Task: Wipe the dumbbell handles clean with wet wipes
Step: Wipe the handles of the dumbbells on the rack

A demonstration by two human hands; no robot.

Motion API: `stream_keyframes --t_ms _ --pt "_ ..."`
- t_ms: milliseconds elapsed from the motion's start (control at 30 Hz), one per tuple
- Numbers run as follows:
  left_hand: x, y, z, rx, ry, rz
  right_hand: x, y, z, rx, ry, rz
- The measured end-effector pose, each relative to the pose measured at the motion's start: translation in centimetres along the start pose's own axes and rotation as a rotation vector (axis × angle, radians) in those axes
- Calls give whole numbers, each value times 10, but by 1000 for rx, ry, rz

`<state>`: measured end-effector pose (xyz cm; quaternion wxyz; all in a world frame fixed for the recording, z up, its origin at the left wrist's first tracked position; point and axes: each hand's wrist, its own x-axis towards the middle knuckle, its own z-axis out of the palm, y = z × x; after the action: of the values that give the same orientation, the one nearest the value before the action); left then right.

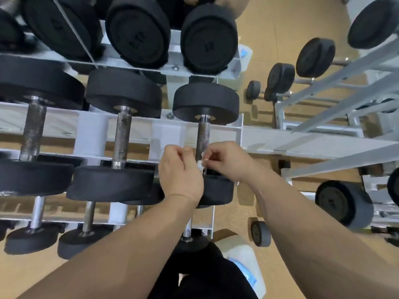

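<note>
my right hand [226, 160] pinches a wet wipe [200, 164] on the centre handle [203, 134]; left hand [179, 171] curled, hold unclear; handles at frame left [122, 134] look unwiped.

Across the white rack [91, 134] from nine to twelve o'clock, black dumbbells [122, 130] side by side; second rack [323, 126] at three.

embossed marks on dumbbell ends [138, 37] blurred, unreadable
</note>
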<state>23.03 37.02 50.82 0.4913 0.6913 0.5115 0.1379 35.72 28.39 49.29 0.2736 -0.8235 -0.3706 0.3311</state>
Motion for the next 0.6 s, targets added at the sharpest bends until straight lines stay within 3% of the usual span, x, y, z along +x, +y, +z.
stream_keyframes --t_ms 133,233,300,467,600 --pt "0 1 5 101 40 32 25 3 5 140 352 26" --pt "1 0 7 142 21 21 36 3 12 224 466 39" --pt "1 2 7 161 6 8 30 8 16 277 435 37" --pt "-1 5 5 162 -24 -21 7 27 17 403 171 -26" --pt "-3 8 6 138 -33 -43 19 24 14 399 247 -37"
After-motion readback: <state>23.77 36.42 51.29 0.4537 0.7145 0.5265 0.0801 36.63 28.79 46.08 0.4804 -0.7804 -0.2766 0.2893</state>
